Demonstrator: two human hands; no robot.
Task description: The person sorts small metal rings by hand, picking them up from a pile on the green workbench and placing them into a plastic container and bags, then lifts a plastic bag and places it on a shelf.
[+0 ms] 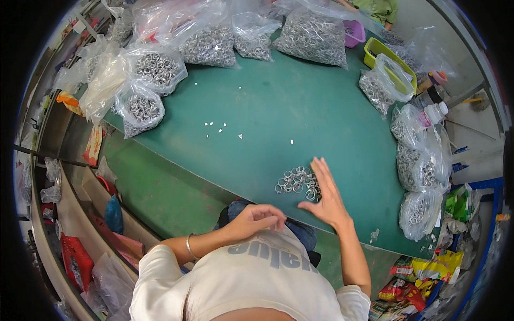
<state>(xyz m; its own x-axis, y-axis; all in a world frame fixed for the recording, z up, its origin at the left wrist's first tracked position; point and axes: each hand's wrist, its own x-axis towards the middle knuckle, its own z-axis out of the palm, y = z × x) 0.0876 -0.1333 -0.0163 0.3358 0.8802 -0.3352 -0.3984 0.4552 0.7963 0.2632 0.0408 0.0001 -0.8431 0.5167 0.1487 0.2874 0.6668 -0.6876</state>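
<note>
A small pile of silver metal rings [295, 181] lies on the green tabletop [257, 112] near its front edge. My right hand [330, 202] stands on edge at the right of the pile, fingers stretched and thumb apart, its palm side against the rings. My left hand [257, 219] is held at the table's front edge, left of and nearer than the pile. Its fingers are curled in together, and whatever may be inside them is hidden. Several tiny white bits [224, 124] are scattered on the table beyond the rings.
Clear plastic bags full of rings [313, 40] line the far side, with more bags [140, 109] at left and bags [417, 208] at right. A yellow-green basket [393, 64], a purple basket [353, 33] and a bottle [435, 113] stand at the far right. Another person's green sleeve [383, 9] shows beyond.
</note>
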